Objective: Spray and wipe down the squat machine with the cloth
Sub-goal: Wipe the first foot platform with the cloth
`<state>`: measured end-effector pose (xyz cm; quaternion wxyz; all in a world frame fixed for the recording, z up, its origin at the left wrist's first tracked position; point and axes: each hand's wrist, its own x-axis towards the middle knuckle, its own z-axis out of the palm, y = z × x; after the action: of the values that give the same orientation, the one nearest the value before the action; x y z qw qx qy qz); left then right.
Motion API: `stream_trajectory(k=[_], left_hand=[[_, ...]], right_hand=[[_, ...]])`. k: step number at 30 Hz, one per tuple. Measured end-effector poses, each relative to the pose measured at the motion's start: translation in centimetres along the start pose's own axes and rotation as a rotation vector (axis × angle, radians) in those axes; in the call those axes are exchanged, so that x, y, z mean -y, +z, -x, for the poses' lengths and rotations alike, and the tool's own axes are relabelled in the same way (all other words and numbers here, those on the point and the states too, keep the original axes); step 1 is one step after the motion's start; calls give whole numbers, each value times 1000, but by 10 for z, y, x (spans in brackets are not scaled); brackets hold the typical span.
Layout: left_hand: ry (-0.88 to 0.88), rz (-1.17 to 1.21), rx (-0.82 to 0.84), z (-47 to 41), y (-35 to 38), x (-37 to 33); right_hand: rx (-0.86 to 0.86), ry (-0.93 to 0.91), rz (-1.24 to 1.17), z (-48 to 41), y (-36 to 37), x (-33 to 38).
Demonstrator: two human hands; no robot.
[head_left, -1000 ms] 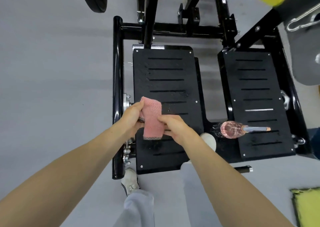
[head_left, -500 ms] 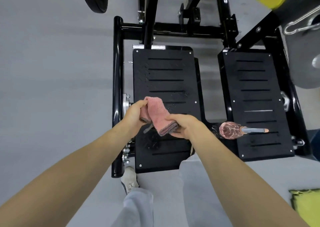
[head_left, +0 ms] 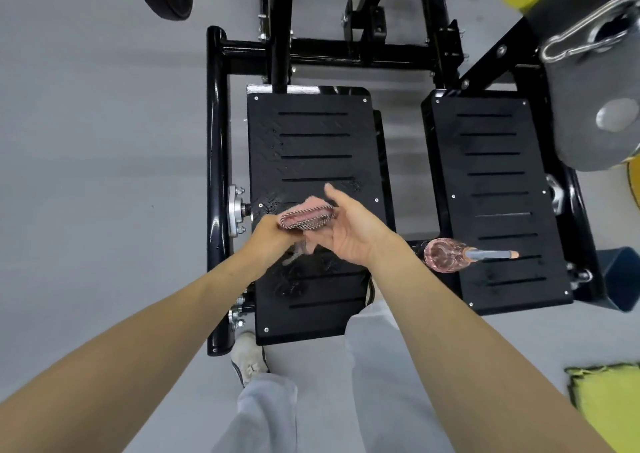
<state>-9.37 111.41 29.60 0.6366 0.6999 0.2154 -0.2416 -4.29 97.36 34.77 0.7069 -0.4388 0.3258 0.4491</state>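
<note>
Folded pink cloth (head_left: 306, 215) above the left footplate (head_left: 313, 141) of the squat machine (head_left: 216, 141). The left hand (head_left: 272, 236) grips one end. The right hand (head_left: 353, 231), palm up, apparently lies flat beneath it, fingers partly hidden. A spray bottle (head_left: 446, 254) lies on the right footplate (head_left: 495, 161).

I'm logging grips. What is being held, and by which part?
The left hand grips the folded cloth at its left end; the right hand, fingers straight, only touches its right end.
</note>
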Motion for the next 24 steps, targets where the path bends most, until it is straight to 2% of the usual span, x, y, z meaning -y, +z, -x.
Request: stream_trajectory(k=[3,5,7,10,14,16,20,24], left_hand=[[-119,203,14,1,-3,-4],[-185,306,74,2,-7,-6],[-224,409,135,4,-7,-8],[-259,540,135,4,-6,-14],[-264,442,96,0,-5,-11],[-268,404,48,-1,-5,-10],[-221,472,-18,-4,-10,-12],[-213,724,-97,-6,-11,-19]], right_hand=[[-76,-90,-2,-6,-10,2],[-211,-153,142,-15,-18,-1],[-252,-138,303,-20,-23,-7],[-115,17,379,-17,-22,-15],[62,143,403,-13,-24,-15],[64,164,454,-12,-25,-16],[-44,190,537,-16,-31,-23],[44,250,576,-12,-34,-21]])
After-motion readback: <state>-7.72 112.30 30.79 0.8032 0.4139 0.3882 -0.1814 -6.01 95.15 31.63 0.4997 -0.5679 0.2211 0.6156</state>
